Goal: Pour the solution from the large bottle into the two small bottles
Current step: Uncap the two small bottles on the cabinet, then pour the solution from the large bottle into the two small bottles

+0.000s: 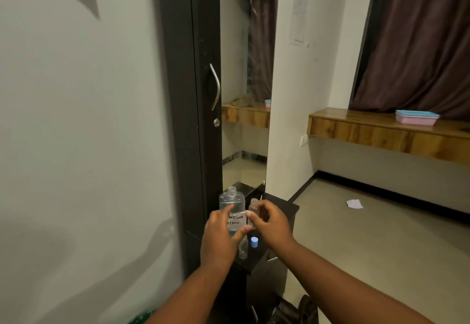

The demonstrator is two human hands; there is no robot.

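The large clear bottle (232,205) stands upright and uncapped, with a white handwritten label and clear liquid low inside. My left hand (221,234) is wrapped around its lower half. My right hand (270,222) grips one small clear bottle (253,205) upright and uncapped just right of the large one, almost touching it. A second small clear bottle (243,248) stands on the dark cabinet top (290,209) below my left hand. A light blue cap (254,241) rests beside it.
The dark cabinet is narrow and stands against a dark wardrobe door (203,94) with a metal handle and a mirror. A wooden shelf (381,132) on the right wall carries a pink and blue box (415,117). A scrap of paper (354,203) lies on the floor.
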